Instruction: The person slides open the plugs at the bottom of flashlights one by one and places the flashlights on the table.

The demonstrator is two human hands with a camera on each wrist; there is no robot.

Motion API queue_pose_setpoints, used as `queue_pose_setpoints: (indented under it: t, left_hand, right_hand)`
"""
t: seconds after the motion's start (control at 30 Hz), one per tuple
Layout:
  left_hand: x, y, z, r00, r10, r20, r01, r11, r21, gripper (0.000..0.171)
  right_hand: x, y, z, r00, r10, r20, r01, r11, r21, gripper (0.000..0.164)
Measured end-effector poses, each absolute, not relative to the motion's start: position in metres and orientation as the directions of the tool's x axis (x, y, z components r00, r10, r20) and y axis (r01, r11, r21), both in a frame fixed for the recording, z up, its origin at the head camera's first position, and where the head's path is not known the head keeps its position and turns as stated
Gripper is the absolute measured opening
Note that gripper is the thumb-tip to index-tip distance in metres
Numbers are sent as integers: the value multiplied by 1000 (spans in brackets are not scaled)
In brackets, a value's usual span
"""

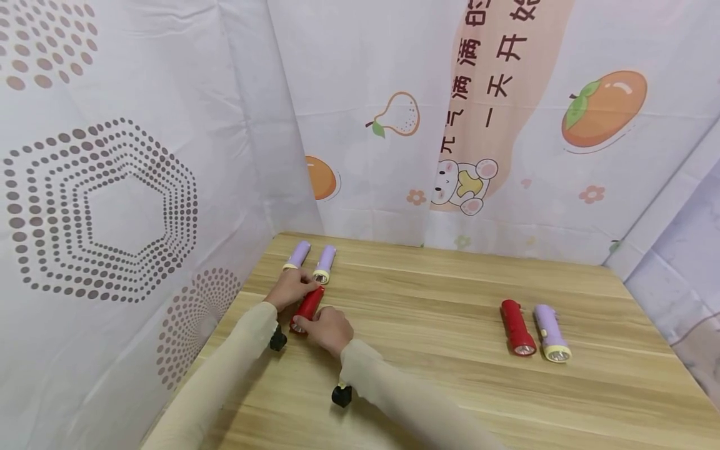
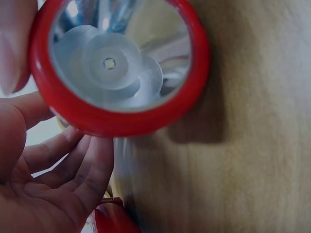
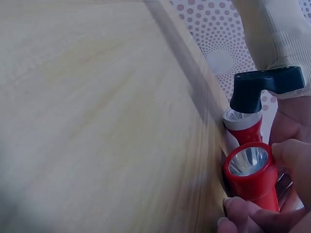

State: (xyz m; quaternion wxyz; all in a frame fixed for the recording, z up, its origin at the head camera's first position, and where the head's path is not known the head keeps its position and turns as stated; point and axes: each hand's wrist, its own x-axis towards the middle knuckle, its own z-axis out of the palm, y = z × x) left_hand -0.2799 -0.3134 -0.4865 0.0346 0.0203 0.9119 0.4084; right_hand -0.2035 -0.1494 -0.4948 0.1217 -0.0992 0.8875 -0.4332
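Note:
Between both hands lies a red flashlight (image 1: 309,306), slanted, with its lens end towards me. At its far end the left hand (image 1: 289,289) grips it with the fingertips. My right hand (image 1: 330,329) holds the lens end between thumb and fingers. Close up in the left wrist view are the flashlight's round red rim (image 2: 121,121) and reflector. Beyond it in the right wrist view is another red flashlight with a white rim (image 3: 243,126), below the left wrist. Two purple flashlights (image 1: 299,253) (image 1: 326,259) lie just past the left hand.
On the right side of the wooden table (image 1: 416,312), a red flashlight (image 1: 514,325) and a purple flashlight with a yellow rim (image 1: 550,328) lie side by side. Printed curtains (image 1: 349,137) hang along the table's left and back edges.

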Motion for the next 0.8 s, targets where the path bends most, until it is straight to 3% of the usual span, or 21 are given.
queue_pose_setpoints:
  t: [0.8]
  left_hand:
    - [-277,-319,-480,-988,45,-148,-97,566,819,19]
  right_hand:
    - [-203,-151,-496,-941,-304,-147,-46,547,-836,45]
